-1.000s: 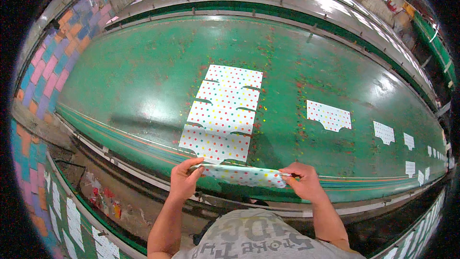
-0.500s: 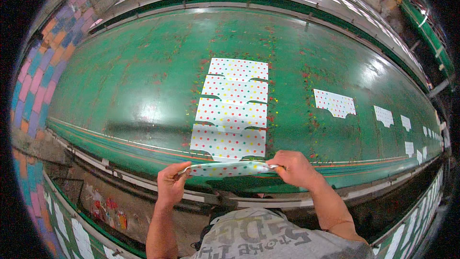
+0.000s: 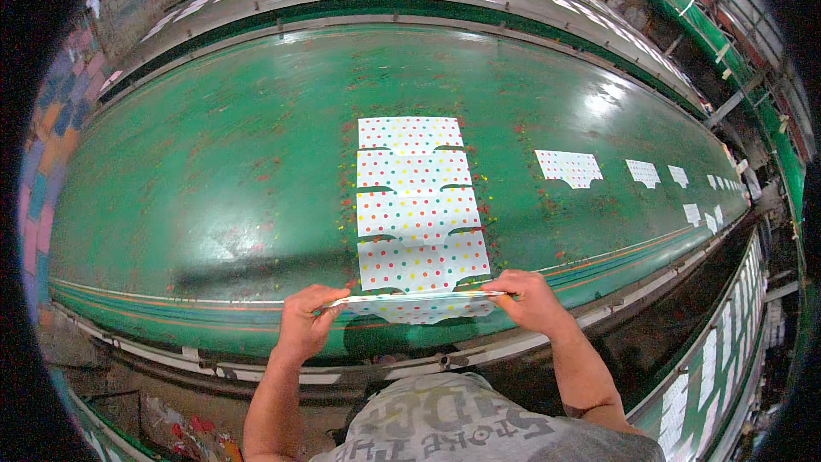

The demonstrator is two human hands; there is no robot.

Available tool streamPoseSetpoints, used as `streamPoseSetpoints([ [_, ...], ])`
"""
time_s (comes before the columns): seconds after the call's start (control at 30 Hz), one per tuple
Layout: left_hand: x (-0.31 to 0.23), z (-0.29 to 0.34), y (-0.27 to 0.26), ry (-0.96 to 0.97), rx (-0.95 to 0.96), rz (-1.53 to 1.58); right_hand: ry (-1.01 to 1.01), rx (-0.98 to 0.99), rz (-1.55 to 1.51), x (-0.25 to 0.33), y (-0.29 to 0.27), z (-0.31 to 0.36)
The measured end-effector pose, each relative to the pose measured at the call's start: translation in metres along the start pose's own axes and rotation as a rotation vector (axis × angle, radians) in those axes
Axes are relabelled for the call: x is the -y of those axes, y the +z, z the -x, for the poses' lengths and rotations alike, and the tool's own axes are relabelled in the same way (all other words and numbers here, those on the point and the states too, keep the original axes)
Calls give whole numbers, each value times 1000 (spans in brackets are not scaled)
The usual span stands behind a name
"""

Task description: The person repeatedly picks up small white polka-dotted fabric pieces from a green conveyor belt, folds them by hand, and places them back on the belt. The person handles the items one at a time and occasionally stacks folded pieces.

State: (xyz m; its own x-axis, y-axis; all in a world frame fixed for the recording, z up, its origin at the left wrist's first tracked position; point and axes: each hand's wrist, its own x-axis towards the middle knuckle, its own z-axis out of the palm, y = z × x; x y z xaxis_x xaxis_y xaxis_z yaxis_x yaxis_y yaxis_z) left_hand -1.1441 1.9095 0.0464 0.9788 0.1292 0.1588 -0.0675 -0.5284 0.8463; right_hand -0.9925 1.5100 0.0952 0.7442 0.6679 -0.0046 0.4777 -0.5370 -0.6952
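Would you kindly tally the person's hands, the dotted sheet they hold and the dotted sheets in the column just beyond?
Left hand and right hand: 2
Held dotted sheet: 1
Dotted sheets lying in the column: 4
Total: 7

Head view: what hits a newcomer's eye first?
Probably the column of dotted sheets, bright white on the green table, straight ahead of the person. Next, at the table's near edge, the left hand and right hand hold a dotted piece by its ends.
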Motion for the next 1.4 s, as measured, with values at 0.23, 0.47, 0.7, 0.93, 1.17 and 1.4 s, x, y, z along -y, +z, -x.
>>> streamPoseSetpoints([
  [0.23,11,-103,6,-121,-12,259,227,-154,-124,-31,-43,-73],
  [0.47,38,-180,0,-281,-12,270,206,13,-364,-81,-40,-150],
  [0.7,86,-105,-64,-597,-148,188,318,355,-758,-70,55,-180],
  [0.93,121,-17,-114,-632,-351,392,365,703,-744,-25,145,-238],
  [1.17,182,-3,-130,-666,-374,-120,-26,77,5,-82,111,-289],
  [1.4,190,-103,-110,-311,-441,-372,209,-268,449,-187,-11,-384],
])
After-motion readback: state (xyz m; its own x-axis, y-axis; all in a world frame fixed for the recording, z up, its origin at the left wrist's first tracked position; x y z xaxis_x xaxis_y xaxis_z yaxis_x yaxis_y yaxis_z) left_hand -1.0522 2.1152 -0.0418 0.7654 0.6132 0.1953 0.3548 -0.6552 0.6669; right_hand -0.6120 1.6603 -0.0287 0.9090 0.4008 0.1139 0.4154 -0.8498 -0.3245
